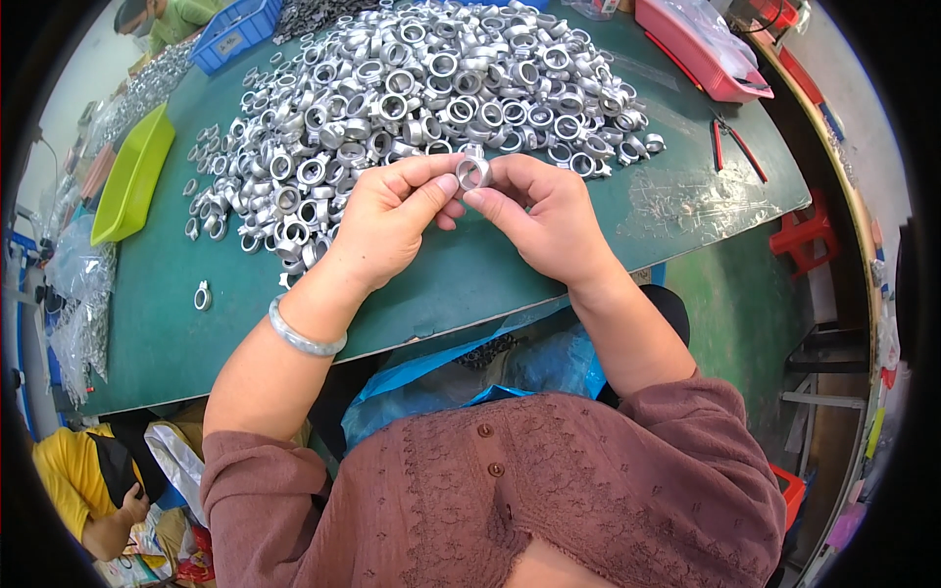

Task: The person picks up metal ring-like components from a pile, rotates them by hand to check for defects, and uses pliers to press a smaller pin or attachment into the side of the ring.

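Left hand (387,220) and right hand (556,216) pinch one silvery ring (472,162) together, above the worktop (490,274), beside the ring heap (392,103); pink bin (737,88) holds clear plastic (704,27); yellow-green tray (134,174) sits by the left edge; open room rightward, around red-handled pliers (747,154).

A scuffed green table (157,343) spans the scene from left to right, light glaring off its right end. Past that end lies a green floor (706,343), with a red stool (806,238) beside the table. Farther right runs a long dark-brown furniture unit (835,174) with a paler edge. A pale wall (93,73) stands far left.
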### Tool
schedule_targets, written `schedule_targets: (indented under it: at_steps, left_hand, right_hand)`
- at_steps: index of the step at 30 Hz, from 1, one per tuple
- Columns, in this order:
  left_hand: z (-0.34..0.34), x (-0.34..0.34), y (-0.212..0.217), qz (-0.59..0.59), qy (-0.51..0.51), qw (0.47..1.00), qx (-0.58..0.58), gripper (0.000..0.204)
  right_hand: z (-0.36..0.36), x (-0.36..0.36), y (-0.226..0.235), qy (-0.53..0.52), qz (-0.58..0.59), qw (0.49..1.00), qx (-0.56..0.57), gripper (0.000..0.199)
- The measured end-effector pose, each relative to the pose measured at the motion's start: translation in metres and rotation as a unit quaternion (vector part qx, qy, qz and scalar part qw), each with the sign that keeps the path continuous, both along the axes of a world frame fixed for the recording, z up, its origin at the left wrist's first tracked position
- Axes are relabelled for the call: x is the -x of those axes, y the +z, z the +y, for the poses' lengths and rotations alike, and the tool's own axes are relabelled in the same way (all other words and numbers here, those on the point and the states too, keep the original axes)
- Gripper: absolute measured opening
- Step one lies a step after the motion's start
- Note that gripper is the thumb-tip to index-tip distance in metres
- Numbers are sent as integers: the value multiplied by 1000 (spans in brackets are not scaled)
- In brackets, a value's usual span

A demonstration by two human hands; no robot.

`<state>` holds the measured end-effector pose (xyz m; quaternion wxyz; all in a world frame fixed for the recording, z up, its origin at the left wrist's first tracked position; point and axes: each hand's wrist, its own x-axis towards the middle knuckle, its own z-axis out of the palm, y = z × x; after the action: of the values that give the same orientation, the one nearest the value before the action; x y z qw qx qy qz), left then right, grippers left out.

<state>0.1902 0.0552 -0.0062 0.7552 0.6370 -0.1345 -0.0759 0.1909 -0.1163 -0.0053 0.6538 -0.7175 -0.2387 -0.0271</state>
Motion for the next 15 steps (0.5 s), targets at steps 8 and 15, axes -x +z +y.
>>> schedule_targets:
  at_steps: [8, 15]
  left_hand:
    - [2, -1, -1, 9, -9, 1000, 9, 23]
    - [-2, 2, 7, 10, 27, 1000, -10, 18]
  right_hand:
    - [0, -2, -3, -16, -48, 998, 24, 6]
    - [-1, -2, -4, -21, -42, 998, 30, 9]
